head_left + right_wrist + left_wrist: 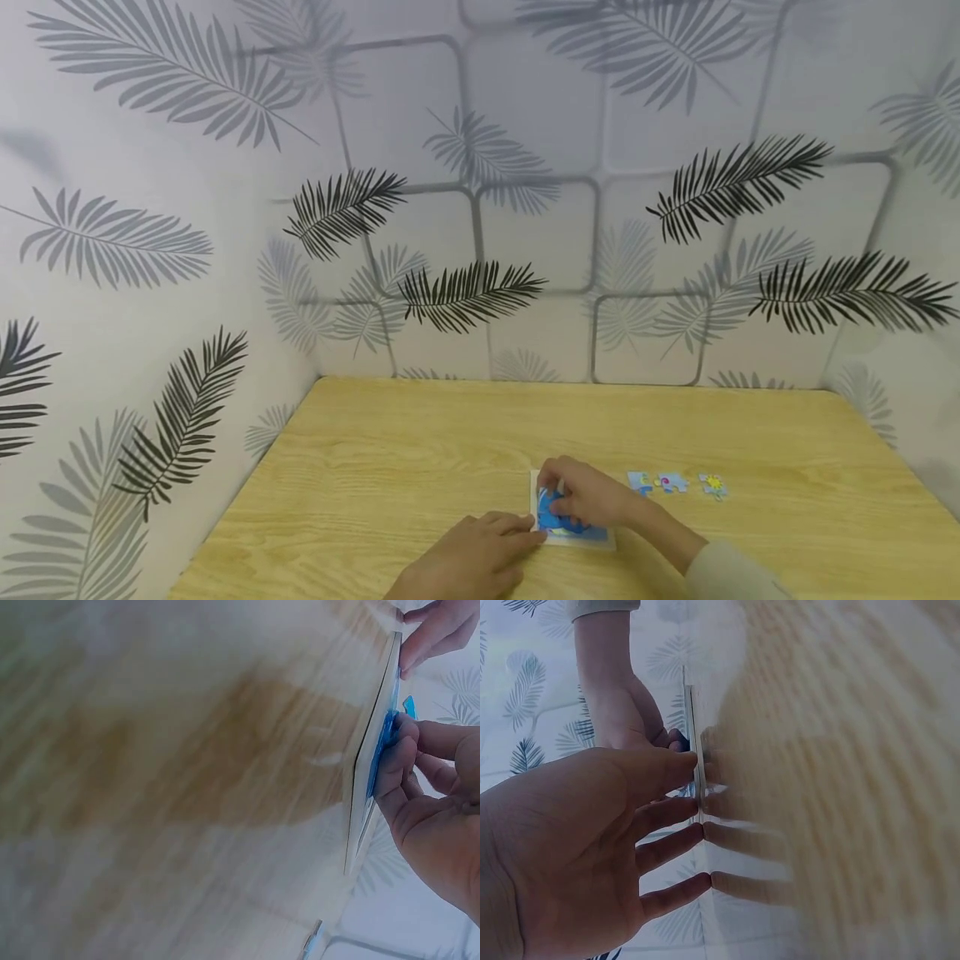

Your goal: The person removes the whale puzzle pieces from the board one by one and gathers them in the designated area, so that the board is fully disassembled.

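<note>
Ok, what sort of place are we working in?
Perhaps an indoor tabletop workspace: wood-grain table, leaf-patterned backdrop close behind it, and loose jigsaw pieces beside a puzzle tray.

No text, label, brand, number or sign can be read. On the small pale-blue jigsaw pieces (672,482), beyond the fingers of the right hand (588,493) on the right, the printed marks are too small to make out as characters. The blue print of the white-edged rectangular puzzle board (592,546) beneath those fingers is partly hidden, its lettering, if any, unreadable.
</note>
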Tool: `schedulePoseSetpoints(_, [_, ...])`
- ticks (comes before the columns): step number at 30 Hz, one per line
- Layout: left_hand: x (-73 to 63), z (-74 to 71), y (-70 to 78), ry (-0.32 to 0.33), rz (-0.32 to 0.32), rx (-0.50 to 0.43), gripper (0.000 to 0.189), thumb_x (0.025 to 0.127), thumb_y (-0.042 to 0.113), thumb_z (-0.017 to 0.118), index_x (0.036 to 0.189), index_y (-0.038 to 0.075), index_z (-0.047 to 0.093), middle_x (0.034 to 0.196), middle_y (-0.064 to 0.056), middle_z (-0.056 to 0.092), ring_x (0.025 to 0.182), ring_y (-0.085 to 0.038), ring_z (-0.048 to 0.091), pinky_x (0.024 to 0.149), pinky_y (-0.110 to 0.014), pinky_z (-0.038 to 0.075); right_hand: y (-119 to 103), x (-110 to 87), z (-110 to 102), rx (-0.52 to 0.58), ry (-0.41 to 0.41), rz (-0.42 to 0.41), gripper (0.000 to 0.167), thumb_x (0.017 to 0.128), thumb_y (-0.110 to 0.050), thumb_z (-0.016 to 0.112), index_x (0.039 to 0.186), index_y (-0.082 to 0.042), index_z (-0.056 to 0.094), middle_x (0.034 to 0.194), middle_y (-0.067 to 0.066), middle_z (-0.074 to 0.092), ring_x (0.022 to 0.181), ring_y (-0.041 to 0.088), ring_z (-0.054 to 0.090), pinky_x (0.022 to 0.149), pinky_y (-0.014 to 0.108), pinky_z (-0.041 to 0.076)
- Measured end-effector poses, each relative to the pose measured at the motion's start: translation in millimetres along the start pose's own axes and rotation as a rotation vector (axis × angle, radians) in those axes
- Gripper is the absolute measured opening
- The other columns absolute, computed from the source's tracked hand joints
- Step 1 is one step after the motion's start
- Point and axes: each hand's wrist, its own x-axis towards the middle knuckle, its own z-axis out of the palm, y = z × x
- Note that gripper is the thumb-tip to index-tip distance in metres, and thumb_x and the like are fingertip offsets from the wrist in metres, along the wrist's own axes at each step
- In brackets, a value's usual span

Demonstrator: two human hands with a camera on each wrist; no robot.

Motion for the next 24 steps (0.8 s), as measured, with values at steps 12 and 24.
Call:
schedulePoseSetpoints(12, [0.8, 1.1, -1.3, -0.003, -0.044, -0.033, 0.052, 0.106, 0.033, 0.060, 0.156, 0.034, 0.048, 0.160, 0.011, 0.046, 0.147, -0.016, 0.043, 0.110, -0.058, 0.046, 3.9, -3.3, -6.3, 0.047, -0.001, -0.110, 0.008, 0.102, -0.005, 0.063, 0.106, -0.008, 0.069, 0.085, 0.010, 0.063, 0.055, 0.003, 0.051, 0.050, 0.016, 0.045])
schedulePoseSetpoints(24, [4.3, 2.7, 0.1, -0.040, -0.089, -0.057, 0.052, 0.105, 0.037, 0.061, 0.155, 0.036, 0.049, 0.158, 0.014, 0.046, 0.146, -0.012, 0.043, 0.113, -0.049, 0.044, 11.5, -38.5, -41.2, 0.060, 0.143, -0.079, 0.009, 0.100, -0.010, 0.069, 0.107, -0.009, 0.063, 0.095, 0.009, 0.067, 0.075, 0.013, 0.061, 0.063, 0.023, 0.051])
